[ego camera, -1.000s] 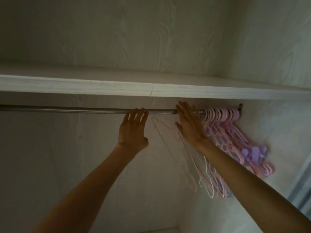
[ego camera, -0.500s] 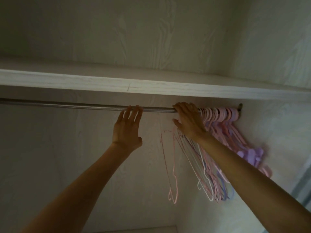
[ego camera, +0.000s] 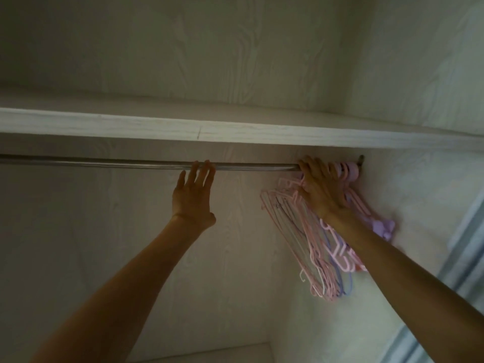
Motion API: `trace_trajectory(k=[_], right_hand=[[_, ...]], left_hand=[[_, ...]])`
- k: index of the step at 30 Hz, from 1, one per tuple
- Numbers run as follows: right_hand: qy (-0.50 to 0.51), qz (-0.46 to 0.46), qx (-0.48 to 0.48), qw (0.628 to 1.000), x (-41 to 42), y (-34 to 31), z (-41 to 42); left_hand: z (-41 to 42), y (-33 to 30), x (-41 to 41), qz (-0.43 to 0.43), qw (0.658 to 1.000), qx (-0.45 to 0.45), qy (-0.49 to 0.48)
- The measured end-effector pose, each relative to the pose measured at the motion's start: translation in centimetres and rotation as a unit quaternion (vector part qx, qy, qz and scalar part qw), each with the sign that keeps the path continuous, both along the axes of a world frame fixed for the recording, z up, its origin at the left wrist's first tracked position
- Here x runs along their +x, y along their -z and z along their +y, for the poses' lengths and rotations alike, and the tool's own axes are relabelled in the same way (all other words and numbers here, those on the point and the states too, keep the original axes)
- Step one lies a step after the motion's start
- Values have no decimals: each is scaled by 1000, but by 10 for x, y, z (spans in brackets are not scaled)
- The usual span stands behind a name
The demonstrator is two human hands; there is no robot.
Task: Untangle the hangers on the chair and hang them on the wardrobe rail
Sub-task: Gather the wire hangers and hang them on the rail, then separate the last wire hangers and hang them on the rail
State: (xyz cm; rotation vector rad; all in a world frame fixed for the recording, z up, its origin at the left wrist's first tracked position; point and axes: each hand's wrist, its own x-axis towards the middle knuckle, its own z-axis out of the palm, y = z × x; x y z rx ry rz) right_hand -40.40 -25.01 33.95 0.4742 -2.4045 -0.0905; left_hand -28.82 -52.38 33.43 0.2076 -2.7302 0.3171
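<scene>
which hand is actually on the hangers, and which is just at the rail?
The right hand presses the pink and purple hangers toward the rail's right end. The left hand only touches the bare rail, fingers straight.

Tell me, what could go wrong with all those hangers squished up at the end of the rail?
The pink and purple hangers are packed tight against the wardrobe side wall, so their hooks might tangle again. The right hand presses on them at the rail; a hard shove could perhaps knock one off. The left hand only touches the rail with straight fingers.
</scene>
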Motion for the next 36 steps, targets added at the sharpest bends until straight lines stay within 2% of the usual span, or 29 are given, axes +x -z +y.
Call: trace_trajectory(k=[2, 4, 6, 9, 11, 14, 18, 25, 30, 34, 36], right_hand=[[0, -15, -27, 1000, 20, 3, -2], [-23, 8, -67, 997, 49, 10, -6], [-58, 29, -61, 996, 74, 20, -9], [-101, -15, -48, 994, 119, 40, -8], [-95, -48, -59, 993, 157, 60, 1], [-78, -85, -67, 991, 209, 89, 16], [18, -181, -85, 980, 281, 135, 56], [162, -376, -166, 897, 389, 216, 148], [257, -418, -217, 844, 450, 257, 226], [316, -478, -271, 773, 486, 295, 305], [331, -498, -281, 751, 498, 315, 334]], left_hand=[[0, -2, 3, -4, 1000, -22, -7], [7, 1, 12, -18, 998, -61, 3], [22, 13, 25, -37, 997, -65, 35], [48, 40, 50, -34, 992, 51, 112], [66, 61, 70, -33, 978, 136, 157], [83, 93, 90, -52, 961, 186, 200], [122, 147, 119, -139, 935, 239, 223], [226, 212, 170, -257, 879, 272, 295], [312, 254, 199, -329, 850, 265, 316], [385, 300, 216, -387, 831, 267, 298], [409, 321, 222, -415, 817, 280, 287]])
